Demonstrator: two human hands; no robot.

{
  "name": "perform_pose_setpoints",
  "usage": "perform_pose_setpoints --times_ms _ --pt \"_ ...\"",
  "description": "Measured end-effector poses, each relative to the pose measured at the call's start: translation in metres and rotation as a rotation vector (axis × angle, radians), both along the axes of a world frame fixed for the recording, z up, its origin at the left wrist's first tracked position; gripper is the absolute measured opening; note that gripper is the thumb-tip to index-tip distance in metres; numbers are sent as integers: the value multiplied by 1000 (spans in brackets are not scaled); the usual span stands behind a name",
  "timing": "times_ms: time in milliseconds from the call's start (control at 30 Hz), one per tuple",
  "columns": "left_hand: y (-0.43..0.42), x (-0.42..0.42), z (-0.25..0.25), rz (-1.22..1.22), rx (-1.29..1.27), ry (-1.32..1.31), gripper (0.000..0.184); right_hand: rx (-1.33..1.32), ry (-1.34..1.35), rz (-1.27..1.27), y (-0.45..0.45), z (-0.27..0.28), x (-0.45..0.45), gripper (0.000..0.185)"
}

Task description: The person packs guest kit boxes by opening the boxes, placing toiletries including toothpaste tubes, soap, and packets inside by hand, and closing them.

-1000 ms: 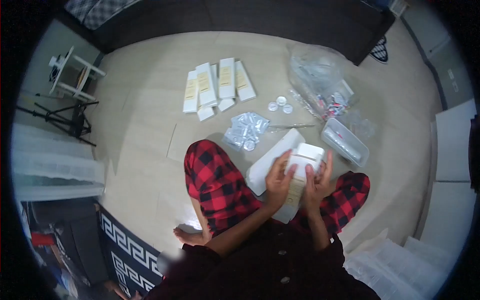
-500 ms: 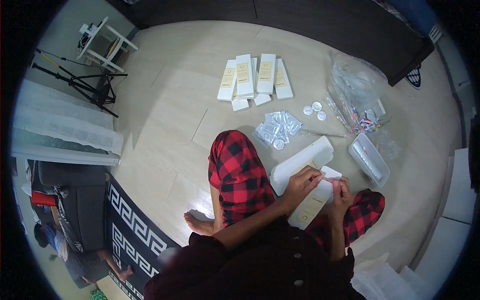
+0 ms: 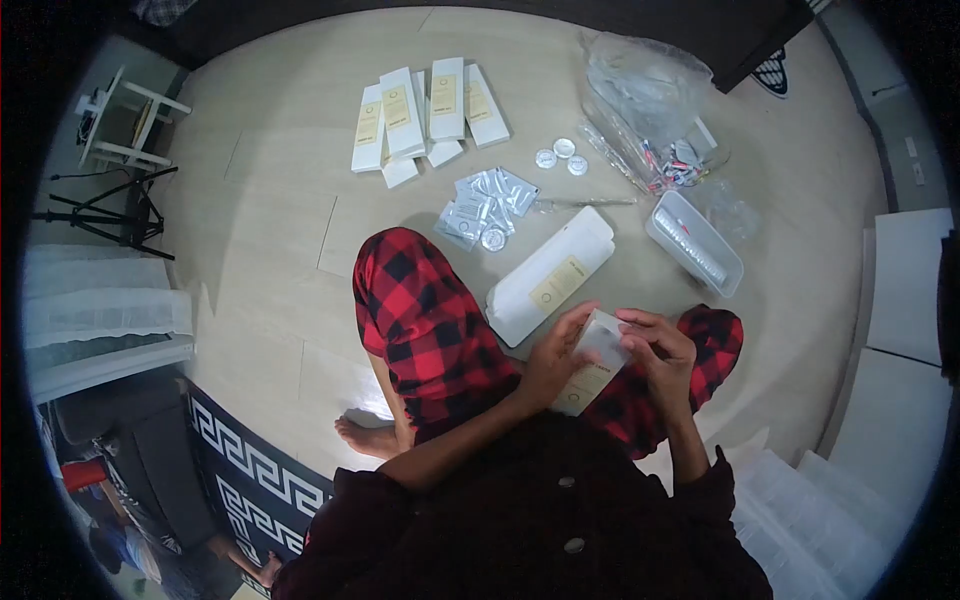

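Observation:
In my lap I hold a slim white carton [image 3: 590, 385] with a gold label, tilted, its far end between my hands. My left hand [image 3: 562, 350] wraps its left side, fingers bent around it. My right hand [image 3: 662, 352] grips the far right corner, with fingertips at the end of the carton. The fingers partly hide that end. Just beyond lies a flattened white carton [image 3: 550, 275] with a similar label, on the floor beside my knee.
Several finished-looking white cartons [image 3: 447, 100] lie piled ahead. Silver sachets [image 3: 485, 205], round silver-white discs [image 3: 564, 148], a clear plastic bag [image 3: 640, 75] and a clear tray [image 3: 690, 240] lie nearby. Another person [image 3: 190, 560] sits at lower left.
The carton's far flap, standing out before, no longer sticks out. My hands have moved closer around that end. The view has shifted, so the floor items appear farther left and up.

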State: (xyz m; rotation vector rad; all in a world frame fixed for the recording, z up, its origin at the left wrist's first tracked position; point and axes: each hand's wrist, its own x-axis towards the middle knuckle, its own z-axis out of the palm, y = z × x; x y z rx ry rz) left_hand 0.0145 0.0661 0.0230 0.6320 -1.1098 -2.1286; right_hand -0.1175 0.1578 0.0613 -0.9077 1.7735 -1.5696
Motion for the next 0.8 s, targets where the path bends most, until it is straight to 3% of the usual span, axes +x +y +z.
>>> perform_pose_setpoints --times_ms 67,200,267,400,467,800 --pt "-20 0 6 -258 76 -196 37 62 -70 56 -2 9 -2 18" --pt "-31 -5 18 -276 122 -98 28 186 -151 3 -7 33 1 21" --pt "-39 -2 30 -339 -159 -159 20 203 292 141 -6 38 0 20" --pt "-49 0 43 -411 -213 -254 18 228 176 160 -3 36 -7 17" --pt "-52 -1 42 -480 -113 -348 19 326 -116 134 -5 39 -10 16" --pt "-54 3 29 -463 -248 -195 23 254 -59 155 -2 28 -8 19"
